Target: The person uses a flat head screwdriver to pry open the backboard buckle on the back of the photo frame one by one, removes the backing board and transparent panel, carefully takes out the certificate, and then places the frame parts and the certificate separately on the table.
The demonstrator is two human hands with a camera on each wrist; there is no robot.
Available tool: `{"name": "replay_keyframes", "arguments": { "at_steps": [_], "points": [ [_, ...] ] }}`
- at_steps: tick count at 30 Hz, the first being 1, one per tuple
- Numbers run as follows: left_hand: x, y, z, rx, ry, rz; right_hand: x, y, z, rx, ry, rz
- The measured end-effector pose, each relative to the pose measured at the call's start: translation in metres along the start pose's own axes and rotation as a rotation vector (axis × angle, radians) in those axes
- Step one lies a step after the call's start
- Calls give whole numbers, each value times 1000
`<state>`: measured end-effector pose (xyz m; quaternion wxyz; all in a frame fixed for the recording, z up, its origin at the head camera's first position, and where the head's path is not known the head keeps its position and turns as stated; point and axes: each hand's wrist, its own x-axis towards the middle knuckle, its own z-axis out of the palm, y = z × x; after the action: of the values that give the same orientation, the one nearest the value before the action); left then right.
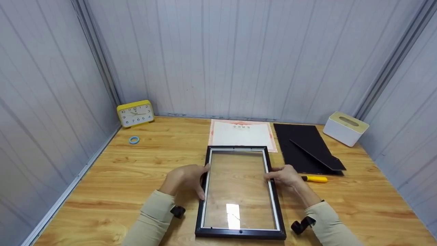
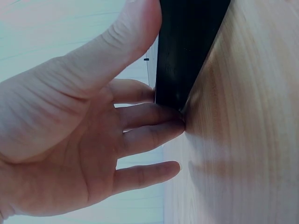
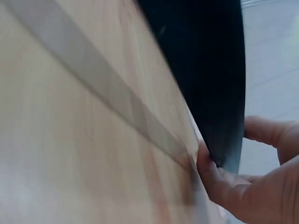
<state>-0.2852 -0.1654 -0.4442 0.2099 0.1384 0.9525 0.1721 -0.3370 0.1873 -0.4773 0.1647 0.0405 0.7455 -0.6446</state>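
A black picture frame (image 1: 240,233) with a silver inner edge and a clear pane lies in front of me, the wood grain showing through it. My left hand (image 1: 186,179) holds its left side, and in the left wrist view the thumb (image 2: 135,32) is against the black side with fingertips low by the table. On the right side my right hand (image 1: 286,176) grips the frame, thumb on top and fingers beneath. In the right wrist view, that side of the frame (image 3: 205,84) stands off the table, above a shadow.
Behind the frame lies a certificate sheet (image 1: 242,135) with a pink border. Black boards (image 1: 300,143) and a yellow-handled tool (image 1: 315,179) lie to the right, near a tissue box (image 1: 344,130). A yellow clock (image 1: 136,114) and blue ring (image 1: 134,139) are at left.
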Motion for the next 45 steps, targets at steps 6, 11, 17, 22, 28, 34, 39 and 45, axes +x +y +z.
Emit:
{"name": "replay_keyframes", "arguments": {
  "at_steps": [6, 11, 17, 22, 28, 34, 39, 45],
  "points": [
    [0, 2, -1, 13, 2, 31, 1, 4, 0, 231, -111, 81],
    [-1, 2, 0, 11, 0, 32, 2, 6, -2, 306, -129, 119],
    [-1, 1, 1, 15, 1, 28, 3, 6, -3, 324, -158, 128],
    [-1, -1, 0, 15, -2, 37, 3, 6, -1, 342, -186, 123],
    [0, -6, -1, -5, -20, 14, 3, 6, 0, 354, -218, 103],
    [2, -13, -1, -62, -23, 60, 2, 6, 2, 411, -248, 98],
    [2, -17, -2, -96, -21, 109, 2, 6, 4, 429, -269, 102],
    [3, -17, -3, -136, 25, 158, 2, 5, 7, 400, -241, 79]
  ]
}}
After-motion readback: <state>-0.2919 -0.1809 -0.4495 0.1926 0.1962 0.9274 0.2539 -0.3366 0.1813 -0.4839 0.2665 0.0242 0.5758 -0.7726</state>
